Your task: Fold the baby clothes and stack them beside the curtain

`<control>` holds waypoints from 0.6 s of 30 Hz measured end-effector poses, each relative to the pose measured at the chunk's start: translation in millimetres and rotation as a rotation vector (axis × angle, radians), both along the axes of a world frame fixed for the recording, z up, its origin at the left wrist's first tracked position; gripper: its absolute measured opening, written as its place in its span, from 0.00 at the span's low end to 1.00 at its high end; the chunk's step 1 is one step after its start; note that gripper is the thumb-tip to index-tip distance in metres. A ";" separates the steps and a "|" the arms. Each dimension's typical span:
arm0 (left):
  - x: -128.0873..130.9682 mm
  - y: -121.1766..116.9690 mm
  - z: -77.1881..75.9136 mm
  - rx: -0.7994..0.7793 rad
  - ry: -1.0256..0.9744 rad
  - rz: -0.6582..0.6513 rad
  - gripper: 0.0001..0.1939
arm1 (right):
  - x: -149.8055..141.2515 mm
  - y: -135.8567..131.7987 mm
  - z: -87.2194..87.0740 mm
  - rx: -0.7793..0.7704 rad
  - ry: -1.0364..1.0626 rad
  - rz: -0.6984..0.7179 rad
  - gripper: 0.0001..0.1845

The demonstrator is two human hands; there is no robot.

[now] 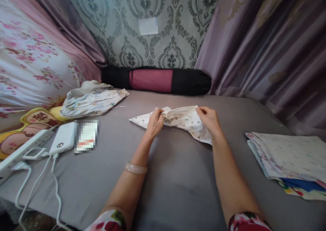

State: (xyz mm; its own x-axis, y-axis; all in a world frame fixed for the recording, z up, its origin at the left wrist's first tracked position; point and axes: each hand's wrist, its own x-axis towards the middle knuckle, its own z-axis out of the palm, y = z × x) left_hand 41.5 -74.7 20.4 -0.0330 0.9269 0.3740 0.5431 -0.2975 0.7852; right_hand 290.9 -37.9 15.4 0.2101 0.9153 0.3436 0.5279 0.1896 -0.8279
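Observation:
A small cream cloth with a fine print (182, 119) lies half folded on the grey bed sheet (178, 176). My left hand (156, 121) pinches its upper left edge, fingers closed on the fabric. My right hand (209, 119) grips the cloth's upper right edge, fingers curled round it. Both hands hold the cloth slightly bunched between them. A pale bangle (136, 169) sits on my left wrist.
A stack of folded printed cloths (287, 161) lies at the right. A heap of unfolded cloths (91, 100) lies at the back left. A white power bank (62, 142), a power strip (24, 149) with cables, a floral pillow (33, 61) and a black-and-pink bolster (156, 80) surround the bed.

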 end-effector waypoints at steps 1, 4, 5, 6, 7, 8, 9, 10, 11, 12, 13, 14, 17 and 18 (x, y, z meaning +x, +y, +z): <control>-0.4 -0.5 1.7 0.009 -0.004 -0.006 0.10 | 0.6 -0.2 -0.1 -0.003 -0.003 0.011 0.22; -2.9 -1.7 5.0 0.059 -0.011 -0.040 0.07 | 2.4 -1.2 0.1 -0.008 -0.011 0.044 0.22; -3.9 -2.1 5.7 0.074 -0.019 -0.053 0.08 | 2.7 -1.9 0.6 -0.007 -0.013 0.055 0.22; -4.9 -2.6 6.4 0.085 -0.030 -0.064 0.10 | 2.8 -2.9 1.4 -0.007 -0.017 0.066 0.21; -5.8 -3.1 7.1 0.091 -0.046 -0.072 0.11 | 2.8 -4.3 2.7 -0.007 -0.022 0.075 0.21; -6.9 -3.8 8.0 0.093 -0.068 -0.076 0.12 | 2.6 -6.2 4.4 -0.010 -0.028 0.087 0.21; -8.0 -4.6 9.2 0.090 -0.094 -0.079 0.13 | 2.3 -8.6 6.5 -0.015 -0.033 0.102 0.21; -9.4 -5.7 11.0 0.081 -0.120 -0.081 0.14 | 2.0 -11.4 9.1 -0.024 -0.037 0.124 0.21; -11.1 -7.0 13.5 0.067 -0.144 -0.083 0.15 | 1.8 -14.5 11.9 -0.038 -0.036 0.151 0.20; -13.3 -8.6 16.7 0.050 -0.163 -0.090 0.16 | 1.7 -17.9 15.0 -0.058 -0.028 0.181 0.21; -16.1 -10.5 20.9 0.033 -0.177 -0.099 0.17 | 1.8 -21.4 18.2 -0.081 -0.016 0.211 0.21; -19.5 -12.8 25.8 0.021 -0.183 -0.111 0.18 | 2.1 -25.0 21.5 -0.106 -0.001 0.236 0.21; -32.4 -20.9 44.5 0.023 -0.151 -0.144 0.17 | 4.0 -36.1 32.2 -0.179 0.023 0.298 0.19; -37.2 -23.7 51.4 0.028 -0.126 -0.155 0.17 | 4.7 -40.0 36.2 -0.197 0.015 0.317 0.19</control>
